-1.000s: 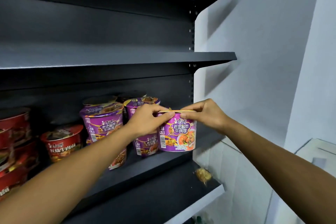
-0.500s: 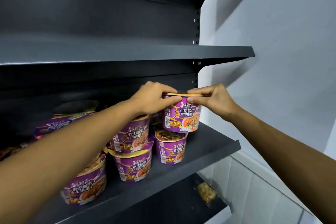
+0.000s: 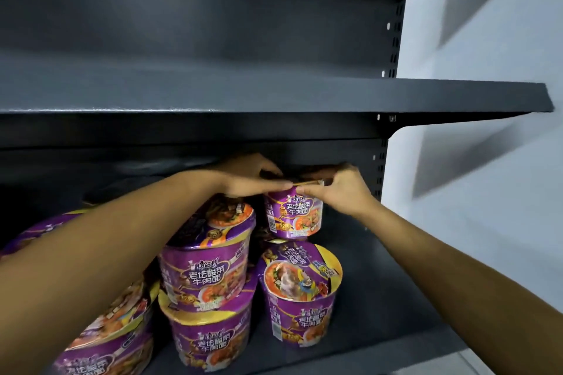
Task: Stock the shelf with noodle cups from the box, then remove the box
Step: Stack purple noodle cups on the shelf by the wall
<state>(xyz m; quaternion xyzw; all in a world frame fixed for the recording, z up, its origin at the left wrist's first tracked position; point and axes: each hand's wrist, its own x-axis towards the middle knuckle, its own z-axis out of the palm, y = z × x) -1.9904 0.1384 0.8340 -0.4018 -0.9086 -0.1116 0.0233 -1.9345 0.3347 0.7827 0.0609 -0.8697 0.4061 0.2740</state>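
1. A dark shelf unit fills the view. The upper shelf board (image 3: 274, 97) runs overhead, with a slotted upright (image 3: 393, 24) at the right edge and a white wall (image 3: 487, 161) beyond it.
2. On the lower shelf (image 3: 380, 298) stands a two-high stack, a top cup (image 3: 210, 256) on a bottom cup (image 3: 210, 341). The left forearm passes right over it.
3. Just right of that stack sits a front cup (image 3: 301, 289), its lid facing the camera. More purple cups (image 3: 115, 338) crowd the far left, half hidden under the arm.
4. The noodle cup (image 3: 294, 213) is up at the back, behind and above the front cup and just beside the stack's top cup. Whether it rests on something beneath cannot be told.
5. The left hand (image 3: 243, 179) pinches the lid rim on one side, fingers (image 3: 274, 185) pressed together along the edge. The right hand (image 3: 335, 192) pinches the opposite side, its fingers (image 3: 307, 190) curled on the rim.
6. The noodle cup is upright, purple with white Chinese lettering, a picture of noodles in red broth, a barcode panel on its left side and a yellow lid edge.
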